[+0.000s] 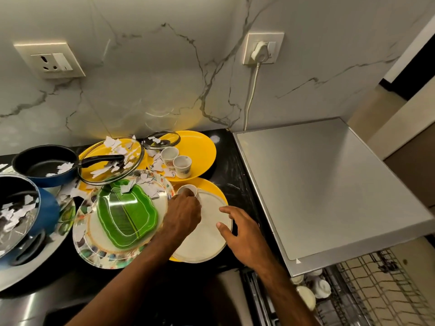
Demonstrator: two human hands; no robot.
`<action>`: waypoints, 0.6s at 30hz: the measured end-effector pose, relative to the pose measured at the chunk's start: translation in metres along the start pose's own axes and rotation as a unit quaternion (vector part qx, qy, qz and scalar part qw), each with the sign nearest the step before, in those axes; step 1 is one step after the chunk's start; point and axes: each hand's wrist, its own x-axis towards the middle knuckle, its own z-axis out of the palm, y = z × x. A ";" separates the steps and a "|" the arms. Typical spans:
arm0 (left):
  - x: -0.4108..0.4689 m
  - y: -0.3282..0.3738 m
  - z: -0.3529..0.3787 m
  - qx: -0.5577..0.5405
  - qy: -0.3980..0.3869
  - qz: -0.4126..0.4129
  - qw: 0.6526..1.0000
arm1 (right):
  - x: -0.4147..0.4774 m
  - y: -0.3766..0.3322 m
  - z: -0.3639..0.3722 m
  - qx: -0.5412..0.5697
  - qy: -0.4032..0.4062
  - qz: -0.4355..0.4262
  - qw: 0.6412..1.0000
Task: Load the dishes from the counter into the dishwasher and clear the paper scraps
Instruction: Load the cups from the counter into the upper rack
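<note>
Left hand (183, 211) fingers clamp a small white cup (188, 189); right hand (241, 229) fingers spread over cream plate (207, 240).

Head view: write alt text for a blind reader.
A person's left hand grips a small cup; the open right hand is over a white plate beside it. Paper scraps litter plates, pans and lids on the counter; a dishwasher rack shows lower right.
</note>
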 end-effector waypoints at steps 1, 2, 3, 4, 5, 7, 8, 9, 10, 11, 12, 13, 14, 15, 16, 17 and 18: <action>0.000 0.001 -0.001 -0.010 0.006 0.004 1.000 | 0.000 0.001 0.000 0.001 -0.001 0.002 1.000; 0.000 0.003 -0.003 -0.021 0.014 0.011 1.000 | 0.000 0.002 -0.001 0.003 0.001 0.004 1.000; 0.000 0.007 -0.005 -0.033 0.020 0.019 0.999 | 0.000 0.004 -0.001 0.008 0.004 0.006 1.000; 0.001 0.012 -0.008 -0.045 0.023 0.029 0.998 | -0.001 0.007 -0.003 0.014 0.010 0.009 1.000; 0.001 0.018 -0.011 -0.060 0.024 0.040 0.997 | -0.001 0.009 -0.005 0.022 0.016 0.014 1.000; 0.002 0.032 -0.017 -0.094 0.015 0.067 0.993 | -0.003 0.015 -0.009 0.037 0.031 0.028 0.998; 0.002 0.041 -0.020 -0.118 0.008 0.082 0.990 | -0.005 0.019 -0.012 0.048 0.040 0.037 0.997; 0.003 0.051 -0.021 -0.153 0.002 0.094 0.984 | -0.007 0.022 -0.015 0.062 0.051 0.048 0.996; 0.004 0.062 -0.021 -0.198 -0.011 0.098 0.975 | -0.010 0.026 -0.019 0.080 0.064 0.058 0.993; 0.004 0.073 -0.021 -0.248 -0.030 0.093 0.964 | -0.013 0.029 -0.023 0.093 0.075 0.065 0.991; 0.005 0.085 -0.019 -0.301 -0.060 0.080 0.948 | -0.019 0.033 -0.028 0.103 0.090 0.068 0.988; 0.005 0.097 -0.017 -0.354 -0.091 0.063 0.929 | -0.024 0.038 -0.035 0.108 0.105 0.068 0.986; 0.006 0.109 -0.015 -0.403 -0.118 0.049 0.906 | -0.031 0.044 -0.042 0.111 0.119 0.065 0.984; 0.005 0.122 -0.013 -0.447 -0.141 0.039 0.883 | -0.037 0.051 -0.050 0.111 0.131 0.063 0.983; 0.005 0.132 -0.012 -0.479 -0.159 0.031 0.863 | -0.043 0.056 -0.057 0.111 0.140 0.062 0.982; 0.005 0.144 -0.010 -0.498 -0.178 0.026 0.848 | -0.051 0.063 -0.066 0.111 0.151 0.067 0.980; 0.005 0.155 -0.007 -0.507 -0.195 0.024 0.839 | -0.059 0.069 -0.073 0.114 0.162 0.074 0.977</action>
